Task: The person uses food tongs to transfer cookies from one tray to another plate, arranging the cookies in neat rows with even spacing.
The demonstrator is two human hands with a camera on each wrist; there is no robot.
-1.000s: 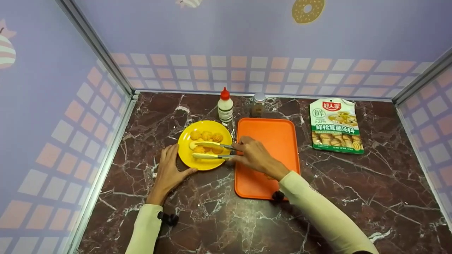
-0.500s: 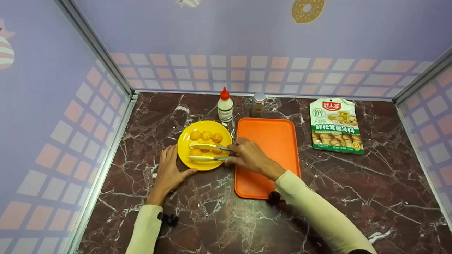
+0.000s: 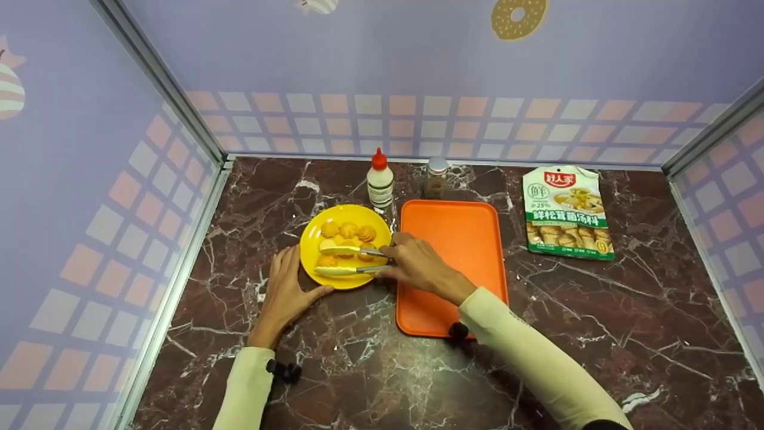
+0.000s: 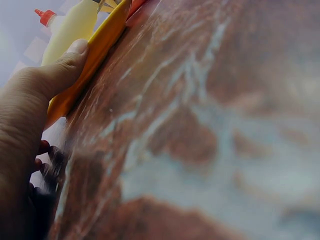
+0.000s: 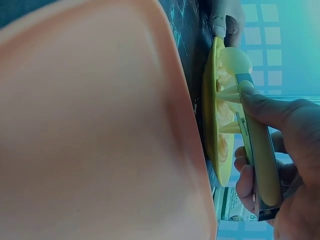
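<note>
A yellow plate [image 3: 312, 237] holds several small golden pastries [image 3: 349, 230] on the dark marble counter. My right hand [image 3: 418, 266] grips yellow-tipped metal tongs [image 3: 348, 260], whose two arms stand apart over the plate's near side with a pastry between them. The right wrist view has the tongs [image 5: 260, 150] in my fingers beside the plate's edge [image 5: 208, 135]. My left hand [image 3: 285, 291] rests flat on the counter against the plate's left rim, thumb touching it. In the left wrist view that thumb [image 4: 65, 65] presses the plate rim [image 4: 95, 55].
An orange tray [image 3: 459, 239] lies right of the plate, under my right wrist. A white squeeze bottle [image 3: 380, 179] with a red cap and a small spice jar [image 3: 436, 176] stand behind. A green food packet [image 3: 565, 212] lies at the right. Purple walls enclose three sides.
My right hand has slid the tongs leftward, further over the plate and around a pastry. The left hand and the plate have stayed put.
</note>
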